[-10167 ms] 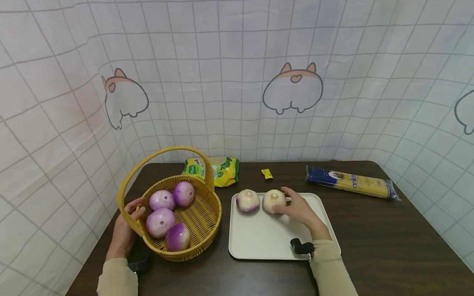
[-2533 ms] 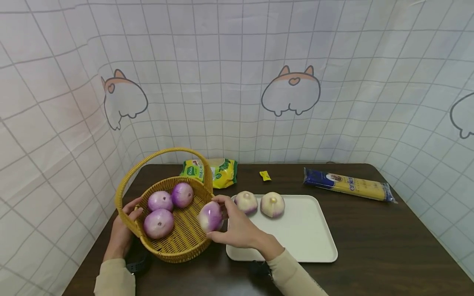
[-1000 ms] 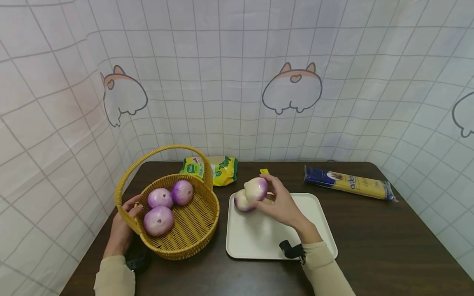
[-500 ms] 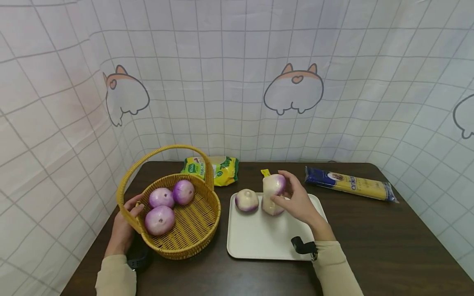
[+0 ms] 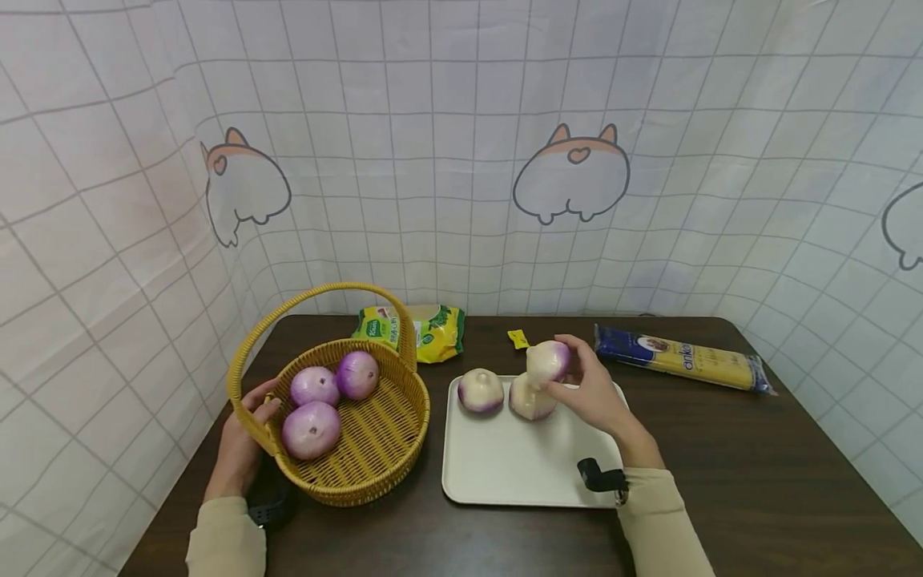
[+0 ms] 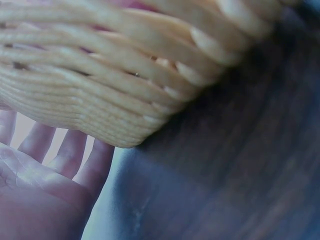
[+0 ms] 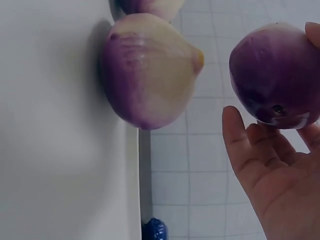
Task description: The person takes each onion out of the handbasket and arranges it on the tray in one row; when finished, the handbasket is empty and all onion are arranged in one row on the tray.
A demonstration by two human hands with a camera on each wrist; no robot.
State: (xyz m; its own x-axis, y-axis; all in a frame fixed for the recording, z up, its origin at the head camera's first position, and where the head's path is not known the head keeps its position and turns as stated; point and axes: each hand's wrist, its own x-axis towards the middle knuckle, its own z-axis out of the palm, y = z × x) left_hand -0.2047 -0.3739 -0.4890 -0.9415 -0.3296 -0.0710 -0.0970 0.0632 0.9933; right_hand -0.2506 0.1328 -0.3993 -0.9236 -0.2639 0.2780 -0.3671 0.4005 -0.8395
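Note:
In the head view, my right hand [image 5: 593, 393] holds a purple-and-white onion [image 5: 546, 363] between thumb and fingers, raised above the white tray [image 5: 497, 473]. Two more onions stand on the tray: one [image 5: 481, 391] at its far left, the other [image 5: 530, 401] just below the held one. The right wrist view shows the held onion [image 7: 275, 75] apart from the nearer tray onion [image 7: 150, 72]. On the left, my left hand [image 5: 241, 437] grips the side of a yellow wicker basket [image 5: 382, 425], thumb at the rim. Three purple onions [image 5: 312, 430] lie in the basket.
Behind the basket lies a yellow-green packet [image 5: 440, 332]. A small yellow wrapped piece [image 5: 517, 339] lies behind the tray. A long blue-and-yellow pasta packet [image 5: 681, 358] is at the back right of the dark table [image 5: 764, 473]. The basket's tall handle [image 5: 346, 286] arches above it.
A fourth onion has left the basket in my right hand and been carried right, over the tray. In the last half second it has shifted slightly right. My left hand stays on the basket.

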